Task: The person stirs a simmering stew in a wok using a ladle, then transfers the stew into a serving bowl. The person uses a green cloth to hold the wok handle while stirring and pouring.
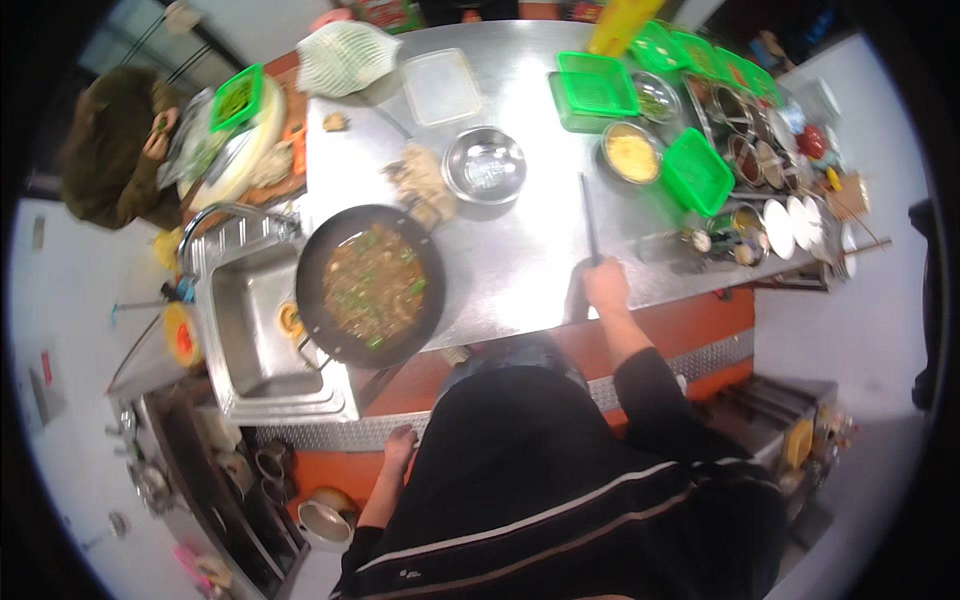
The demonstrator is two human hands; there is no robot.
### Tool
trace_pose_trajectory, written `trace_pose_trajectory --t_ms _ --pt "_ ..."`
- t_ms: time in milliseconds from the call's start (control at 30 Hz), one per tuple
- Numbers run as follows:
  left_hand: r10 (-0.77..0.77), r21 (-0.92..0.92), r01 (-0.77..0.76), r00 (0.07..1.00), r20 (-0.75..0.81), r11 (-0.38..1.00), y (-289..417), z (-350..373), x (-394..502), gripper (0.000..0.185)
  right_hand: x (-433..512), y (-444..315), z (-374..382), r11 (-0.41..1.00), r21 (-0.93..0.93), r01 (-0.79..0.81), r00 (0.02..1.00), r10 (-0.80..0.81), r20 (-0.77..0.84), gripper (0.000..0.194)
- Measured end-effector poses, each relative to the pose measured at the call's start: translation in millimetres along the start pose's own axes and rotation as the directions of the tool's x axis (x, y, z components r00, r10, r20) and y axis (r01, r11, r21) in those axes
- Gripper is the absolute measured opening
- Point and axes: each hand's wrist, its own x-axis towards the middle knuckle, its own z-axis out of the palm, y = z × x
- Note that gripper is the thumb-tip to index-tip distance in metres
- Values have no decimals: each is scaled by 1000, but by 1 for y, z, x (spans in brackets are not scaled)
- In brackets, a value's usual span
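Note:
My right hand [607,286] is closed around one end of a long, thin dark utensil [589,214], over the front edge of the steel table [517,255]. The utensil's far end points away across the tabletop; blur hides its exact kind. Low beside my body hangs my left hand [400,444], its fingers curled and its palm hidden. A dark wok [307,259] of brown stew with green herbs sits across the table's left edge, partly over the sink [262,375]. Behind it are a crumpled beige cloth [421,180] and a shiny steel bowl [484,165].
Green plastic baskets [697,172], a bowl of yellow shreds [631,153] and a glass bottle [671,249] stand at the right. A translucent lid [441,86] lies farther back. At the left, another person [112,150] is beside a round cutting board [259,142] and a curved faucet [225,210].

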Motion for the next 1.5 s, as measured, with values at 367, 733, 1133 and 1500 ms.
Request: trace_pose_trajectory --t_ms 367,733,1133,1500 --pt "127 21 -132 980 155 991 106 15 -41 47 -39 33 0 957 -266 112 992 -122 -20 35" --pt "666 -241 -647 562 491 724 317 113 -112 44 -173 -11 -93 620 667 414 722 -670 175 15" --pt "584 -845 257 628 515 468 298 54 -152 25 -193 -103 -133 -136 634 762 43 -965 -258 44" --pt "510 -793 -196 844 163 577 237 13 -147 27 -138 -230 -144 -49 573 818 45 -988 -147 7"
